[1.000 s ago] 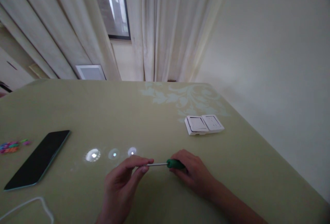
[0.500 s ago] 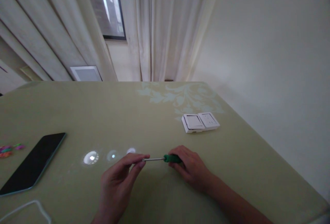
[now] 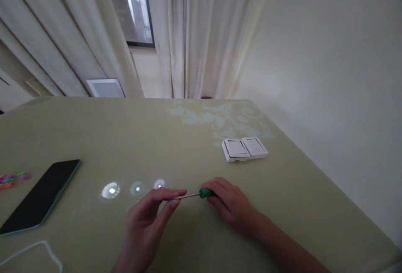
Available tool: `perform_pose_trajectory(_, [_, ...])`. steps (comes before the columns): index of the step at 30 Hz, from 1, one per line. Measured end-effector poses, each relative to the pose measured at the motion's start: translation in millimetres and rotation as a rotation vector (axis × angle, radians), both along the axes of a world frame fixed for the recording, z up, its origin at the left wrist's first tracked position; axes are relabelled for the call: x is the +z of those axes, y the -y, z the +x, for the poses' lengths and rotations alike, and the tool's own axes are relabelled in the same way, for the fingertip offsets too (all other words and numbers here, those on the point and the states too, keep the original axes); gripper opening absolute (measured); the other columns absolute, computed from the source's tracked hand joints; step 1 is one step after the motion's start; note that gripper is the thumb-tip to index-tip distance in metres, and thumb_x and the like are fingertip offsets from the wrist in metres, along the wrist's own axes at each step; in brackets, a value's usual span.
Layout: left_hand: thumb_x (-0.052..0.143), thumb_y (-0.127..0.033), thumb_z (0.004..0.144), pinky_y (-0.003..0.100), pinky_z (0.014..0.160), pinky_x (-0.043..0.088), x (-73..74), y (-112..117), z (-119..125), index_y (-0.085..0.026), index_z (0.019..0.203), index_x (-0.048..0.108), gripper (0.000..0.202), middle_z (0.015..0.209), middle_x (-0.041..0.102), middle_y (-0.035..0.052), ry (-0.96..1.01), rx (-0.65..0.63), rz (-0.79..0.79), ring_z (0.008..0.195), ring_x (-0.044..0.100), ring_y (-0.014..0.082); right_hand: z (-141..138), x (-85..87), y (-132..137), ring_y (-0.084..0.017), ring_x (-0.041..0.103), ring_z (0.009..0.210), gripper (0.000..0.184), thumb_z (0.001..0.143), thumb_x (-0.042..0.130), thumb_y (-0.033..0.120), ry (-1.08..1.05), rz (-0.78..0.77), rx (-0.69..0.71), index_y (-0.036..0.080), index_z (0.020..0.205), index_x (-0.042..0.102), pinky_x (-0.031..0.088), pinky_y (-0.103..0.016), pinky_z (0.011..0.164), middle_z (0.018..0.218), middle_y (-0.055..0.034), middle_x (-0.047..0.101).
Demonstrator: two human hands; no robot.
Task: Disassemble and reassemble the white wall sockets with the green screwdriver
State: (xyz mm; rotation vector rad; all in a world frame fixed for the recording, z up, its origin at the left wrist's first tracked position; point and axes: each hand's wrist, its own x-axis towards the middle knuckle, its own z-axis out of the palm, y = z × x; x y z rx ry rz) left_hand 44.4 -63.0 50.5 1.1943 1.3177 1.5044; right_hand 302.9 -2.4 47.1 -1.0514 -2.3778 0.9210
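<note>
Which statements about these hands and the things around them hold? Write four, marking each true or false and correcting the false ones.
1. The right hand grips the green-handled screwdriver. True.
2. The left hand is empty. False: its thumb and finger pinch the metal shaft.
3. The black-screened device lies left of both hands. True.
4. The white switch-and-socket unit is in the right hand. False: it lies beyond, on the table.

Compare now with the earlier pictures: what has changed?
The screwdriver tilted slightly, tip end lower in view; the right hand covers more of its green handle. Nothing was taken or let go; the left hand still pinches the shaft. The white switch and cord stayed put.
</note>
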Motion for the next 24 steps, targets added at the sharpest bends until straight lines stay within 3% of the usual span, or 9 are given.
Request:
perform_pose_trajectory(3, [0.088, -0.035, 0.089, 0.031, 0.085, 0.067, 1.0, 0, 2, -0.029, 0.091, 0.086, 0.007, 0.096, 0.087, 0.0055, 0.020, 0.002, 0.026, 0.092, 0.082, 0.0248, 1, -5.1, 1, -0.025, 0.066, 0.120, 0.035, 0.109, 0.059, 0.033, 0.010, -0.007, -0.036, 0.023, 0.142, 0.058, 0.051, -0.040, 0.104, 0.131, -0.0103, 0.072])
perform_pose_trajectory(6, [0.088, -0.033, 0.088, 0.030, 0.083, 0.068, 2.2, -1, 3, -0.029, 0.091, 0.085, 0.006, 0.093, 0.086, 0.0055, 0.027, 0.002, 0.035, 0.090, 0.082, 0.0243, 2, -11.3, 1, -0.025, 0.069, 0.110, 0.029, 0.105, 0.065, 0.036, 0.020, -0.021, -0.097, 0.021, 0.129, 0.061, 0.052, -0.039, 0.098, 0.122, -0.0102, 0.073])
perform_pose_trajectory(11, [0.088, -0.032, 0.088, 0.032, 0.084, 0.068, 3.8, -2, 3, -0.029, 0.091, 0.086, 0.004, 0.094, 0.086, 0.0062, 0.004, 0.009, 0.067, 0.091, 0.081, 0.0251, 1, -10.5, 1, -0.023, 0.066, 0.107, 0.020, 0.109, 0.056, 0.033, -0.005, 0.003, -0.057, 0.021, 0.125, 0.061, 0.053, -0.037, 0.095, 0.118, -0.0092, 0.071])
perform_pose_trajectory(18, [0.089, -0.029, 0.087, 0.028, 0.078, 0.068, 4.4, -4, 2, -0.027, 0.087, 0.085, 0.004, 0.089, 0.085, 0.0056, -0.010, 0.024, 0.126, 0.085, 0.081, 0.0226, 0, -4.9, 1, -0.024, 0.064, 0.117, 0.023, 0.113, 0.048, 0.029, -0.016, 0.005, -0.029, 0.025, 0.131, 0.061, 0.052, -0.038, 0.104, 0.127, -0.0088, 0.069])
perform_pose_trajectory(24, [0.087, -0.025, 0.089, 0.020, 0.075, 0.068, 11.5, -7, 2, -0.030, 0.092, 0.085, 0.006, 0.088, 0.087, -0.0003, -0.081, 0.001, 0.217, 0.080, 0.083, 0.0162, 0, -7.5, -1, -0.022, 0.065, 0.126, 0.029, 0.115, 0.043, 0.029, -0.035, 0.014, -0.019, 0.028, 0.139, 0.060, 0.052, -0.037, 0.111, 0.137, -0.0076, 0.068])
